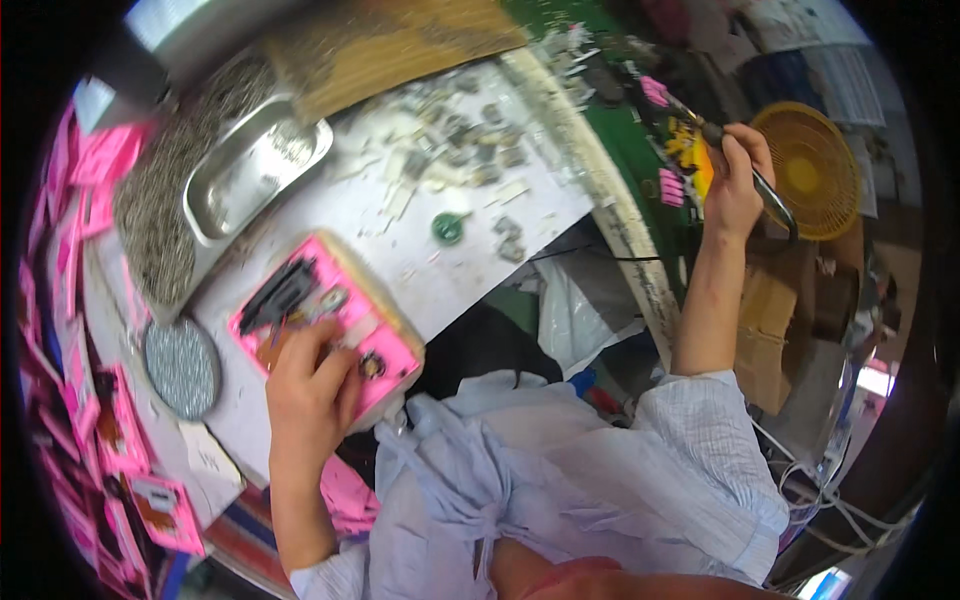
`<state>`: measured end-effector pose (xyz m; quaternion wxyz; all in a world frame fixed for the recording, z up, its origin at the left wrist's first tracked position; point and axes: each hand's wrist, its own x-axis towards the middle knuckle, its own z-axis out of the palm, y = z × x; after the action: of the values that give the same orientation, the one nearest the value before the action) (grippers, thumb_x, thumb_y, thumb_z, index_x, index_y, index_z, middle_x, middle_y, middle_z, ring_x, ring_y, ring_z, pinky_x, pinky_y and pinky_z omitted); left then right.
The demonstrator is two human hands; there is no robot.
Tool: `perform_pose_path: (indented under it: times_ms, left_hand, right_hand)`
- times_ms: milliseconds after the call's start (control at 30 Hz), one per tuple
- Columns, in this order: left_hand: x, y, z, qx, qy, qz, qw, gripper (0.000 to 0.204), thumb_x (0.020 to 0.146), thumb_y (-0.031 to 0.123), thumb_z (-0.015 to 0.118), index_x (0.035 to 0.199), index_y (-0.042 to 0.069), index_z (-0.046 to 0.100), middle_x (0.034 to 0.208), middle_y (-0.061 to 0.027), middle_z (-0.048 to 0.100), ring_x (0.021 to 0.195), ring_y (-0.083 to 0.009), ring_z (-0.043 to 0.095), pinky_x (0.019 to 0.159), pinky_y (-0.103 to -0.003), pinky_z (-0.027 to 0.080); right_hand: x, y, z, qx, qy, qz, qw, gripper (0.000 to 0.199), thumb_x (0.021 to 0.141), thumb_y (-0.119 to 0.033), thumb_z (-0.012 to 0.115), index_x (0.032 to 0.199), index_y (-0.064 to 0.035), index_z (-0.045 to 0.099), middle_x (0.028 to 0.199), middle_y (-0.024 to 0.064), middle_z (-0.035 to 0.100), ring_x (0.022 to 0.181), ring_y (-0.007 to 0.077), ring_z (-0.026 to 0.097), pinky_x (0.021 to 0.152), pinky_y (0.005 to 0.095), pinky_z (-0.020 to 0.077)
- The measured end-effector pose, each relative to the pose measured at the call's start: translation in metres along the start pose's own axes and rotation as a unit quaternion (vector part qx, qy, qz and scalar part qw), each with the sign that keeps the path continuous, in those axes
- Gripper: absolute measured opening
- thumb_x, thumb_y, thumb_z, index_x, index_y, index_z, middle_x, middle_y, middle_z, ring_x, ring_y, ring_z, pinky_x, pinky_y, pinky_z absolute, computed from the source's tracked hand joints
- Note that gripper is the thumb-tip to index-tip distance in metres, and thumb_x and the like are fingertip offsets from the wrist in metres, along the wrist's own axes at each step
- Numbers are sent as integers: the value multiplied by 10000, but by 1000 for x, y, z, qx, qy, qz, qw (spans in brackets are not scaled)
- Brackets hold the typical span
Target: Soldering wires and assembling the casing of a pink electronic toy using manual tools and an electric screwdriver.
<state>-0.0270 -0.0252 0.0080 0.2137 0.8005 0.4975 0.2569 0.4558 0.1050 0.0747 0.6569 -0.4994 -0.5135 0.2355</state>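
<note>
My right hand (738, 185) is raised at the right, closed round the dark handle of a soldering iron (711, 131). Its metal tip slants up and left toward a small pink piece (653, 91) on the green surface. At the left, my left hand (312, 385) bends over a pink plastic casing (402, 358), fingers drawn together among its parts; what they pinch is hidden. Inside the casing lie a black part (280, 294), a small round metal part (332, 300) and a coil-like round part (372, 364). The casing rests on a pale block by the table's near edge.
A steel tray (199, 205) stands among heaped thin metal pins (150, 225). Beside them lies a grey oval pad (181, 370). Small scraps (465, 140) and a green lump (448, 228) lie farther back. More pink casings (165, 510) pile up at left; a yellow basket (845, 170) stands right.
</note>
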Motion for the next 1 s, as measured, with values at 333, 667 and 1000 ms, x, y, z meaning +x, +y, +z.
perform_pose_path:
  times_ms: [333, 667, 1000]
  left_hand:
    - [-6, -1, 3, 10, 19, 20, 1000, 227, 756, 28, 770, 972, 36, 701, 1110, -154, 657, 985, -342, 669, 830, -419, 555]
    - [-40, 0, -3, -37, 113, -30, 992, 388, 753, -4, 775, 1132, 55, 723, 1097, -136, 642, 825, -233, 640, 695, -326, 542]
    - [-29, 2, 3, -2, 162, -31, 986, 310, 727, 62, 807, 1023, 90, 720, 1085, -81, 640, 814, -246, 629, 707, -372, 505]
  right_hand:
    - [83, 90, 16, -285, 52, -59, 955, 237, 865, -179, 811, 1048, -52, 729, 924, 49, 720, 840, 115, 647, 761, 289, 526]
    - [-93, 45, 114, 118, -251, 278, 920, 278, 974, -115, 676, 1236, -26, 666, 891, 50, 685, 700, 97, 573, 621, 221, 438]
    - [-162, -12, 250, -246, -479, -117, 834, 226, 804, -270, 781, 821, -59, 700, 754, 92, 693, 702, 280, 688, 611, 386, 549]
